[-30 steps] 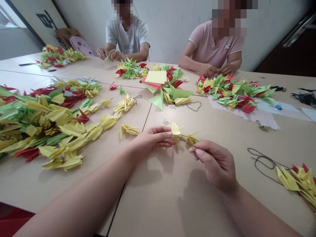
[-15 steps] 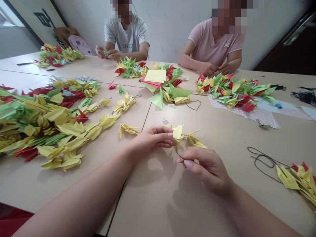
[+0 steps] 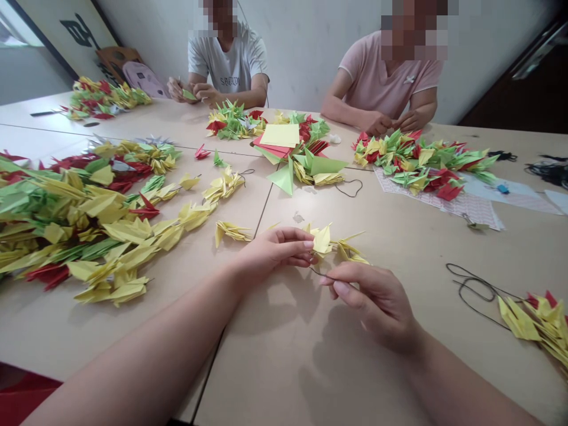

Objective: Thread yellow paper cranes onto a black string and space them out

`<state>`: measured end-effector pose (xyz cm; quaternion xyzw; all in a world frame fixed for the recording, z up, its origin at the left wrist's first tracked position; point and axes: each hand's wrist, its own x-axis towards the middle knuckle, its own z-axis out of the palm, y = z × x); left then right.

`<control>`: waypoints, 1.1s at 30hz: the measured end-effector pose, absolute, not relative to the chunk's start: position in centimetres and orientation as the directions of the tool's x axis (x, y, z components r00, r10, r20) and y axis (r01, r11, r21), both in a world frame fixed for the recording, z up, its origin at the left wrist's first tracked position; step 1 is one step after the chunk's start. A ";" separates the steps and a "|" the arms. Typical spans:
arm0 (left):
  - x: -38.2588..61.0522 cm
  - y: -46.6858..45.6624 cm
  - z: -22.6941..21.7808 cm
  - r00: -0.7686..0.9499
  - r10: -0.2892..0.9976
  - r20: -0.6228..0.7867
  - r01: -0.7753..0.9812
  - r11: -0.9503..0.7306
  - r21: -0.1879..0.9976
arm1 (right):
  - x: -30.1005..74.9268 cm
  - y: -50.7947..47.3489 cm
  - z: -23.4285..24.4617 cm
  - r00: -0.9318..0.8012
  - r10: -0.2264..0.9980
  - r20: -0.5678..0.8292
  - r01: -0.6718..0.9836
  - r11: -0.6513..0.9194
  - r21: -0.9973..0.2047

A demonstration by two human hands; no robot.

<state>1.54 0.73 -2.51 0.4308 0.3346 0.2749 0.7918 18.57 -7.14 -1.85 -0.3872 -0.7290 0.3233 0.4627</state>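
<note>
My left hand (image 3: 288, 248) pinches a yellow paper crane (image 3: 322, 239) near the middle of the table, its fingers closed at the crane's left side. A dark cord (image 3: 320, 273) runs from just under those fingertips to my right hand (image 3: 368, 296), which grips it between thumb and forefinger. Something small and shiny shows at the left fingertips, too small to name. More yellow folded paper (image 3: 350, 251) lies right behind the hands. Left of them, a flattened yellow crane bundle (image 3: 231, 232) rests on the table.
Strung cranes (image 3: 102, 207) in yellow, green and red heap up at left. Square paper sheets (image 3: 279, 136) stand mid-table. Another crane string (image 3: 535, 319) with loose cord lies at right. Two people sit opposite, a crane pile (image 3: 421, 160) before one.
The cord between my hands has gone from a bent loop to a straighter line. My right hand has shifted slightly right. The left-hand co-worker's hands have moved around a green paper piece.
</note>
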 end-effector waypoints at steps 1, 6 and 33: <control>1.5 0.7 -2.5 0.625 0.724 -0.293 -0.147 0.478 0.866 | 18.6 -7.1 -1.9 -0.274 0.864 0.423 0.262 0.490 -0.831; 1.5 0.7 -2.6 0.628 0.721 -0.293 -0.155 0.485 0.861 | 18.6 -7.2 -2.0 -0.254 0.865 0.434 0.265 0.493 -0.829; 1.5 0.8 -2.6 0.657 0.698 -0.286 -0.126 0.475 0.871 | 18.6 -7.1 -2.1 -0.234 0.852 0.469 0.282 0.521 -0.806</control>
